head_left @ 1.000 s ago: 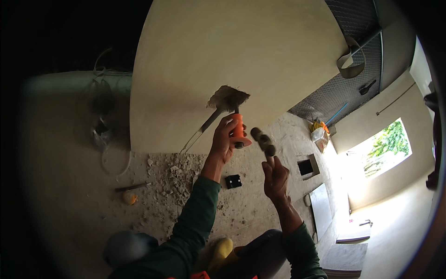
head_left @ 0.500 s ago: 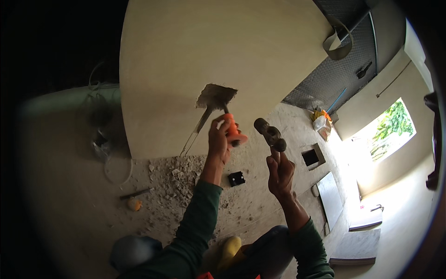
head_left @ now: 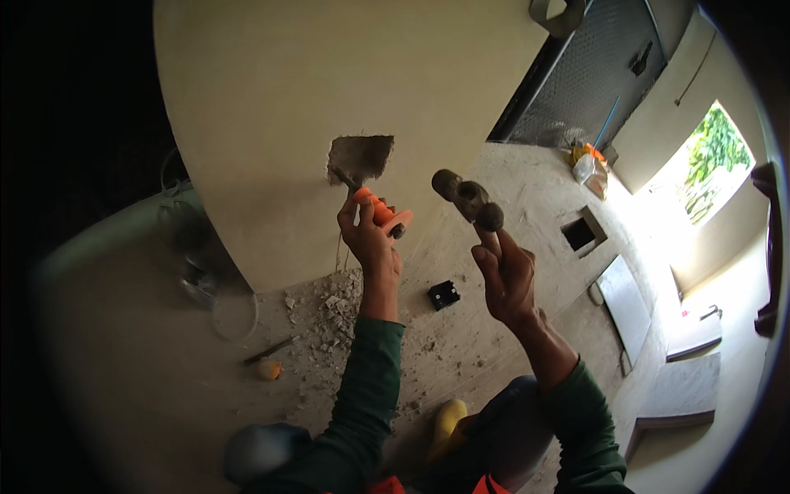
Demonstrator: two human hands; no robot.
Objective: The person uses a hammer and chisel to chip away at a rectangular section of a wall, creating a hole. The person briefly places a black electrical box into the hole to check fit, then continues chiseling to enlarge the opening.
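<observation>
My left hand [head_left: 369,240] grips the orange handle of a chisel [head_left: 381,212], which has a round hand guard. The chisel's dark blade slants up and left, its tip at the lower left edge of a rough rectangular hole [head_left: 362,156] in the cream wall [head_left: 329,74]. To the right, my right hand [head_left: 508,280] is closed around the handle of a ball-peen hammer [head_left: 469,200]. The hammer's head is raised beside the chisel, apart from its struck end. A chased groove below the hole is mostly hidden behind my left hand.
Broken rubble [head_left: 333,309] lies on the floor under the wall. Nearby are a black square box [head_left: 443,295] and a second orange-handled tool [head_left: 269,369]. A square floor opening [head_left: 583,233] and a leaning pale slab [head_left: 625,313] are to the right. A yellow boot [head_left: 447,428] shows below.
The chisel tip has shifted from inside the hole to its lower left edge, and the tool now tilts more to the left. The hammer remains raised. My view has turned somewhat.
</observation>
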